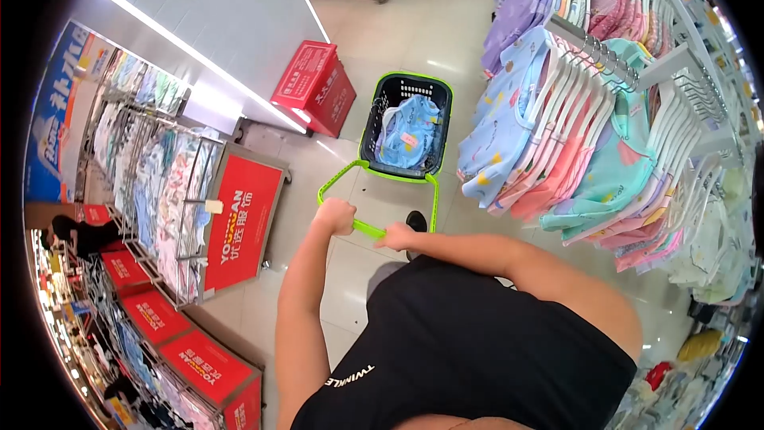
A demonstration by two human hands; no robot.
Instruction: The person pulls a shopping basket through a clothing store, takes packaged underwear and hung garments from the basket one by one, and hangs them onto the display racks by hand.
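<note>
Both hands are on the bright green handle (368,228) of a dark basket (367,131) with a green rim. My left hand (336,216) has its fingers wrapped round the handle's left part. Just to the right, my right hand (395,236) is closed on the same bar, near its middle. The basket stands on the tiled floor in front of me, tilted slightly in view. Inside it lies a light blue patterned garment (414,131) with a small pinkish tag, and part of a white hanger shows at its left side.
Racks of small pastel clothes (497,135) on white hangers line the right side. A red box (318,87) stands beyond the basket to the left. Red-panelled bins (243,223) of clothes fill the left. Someone in dark clothing (83,235) is at the far left.
</note>
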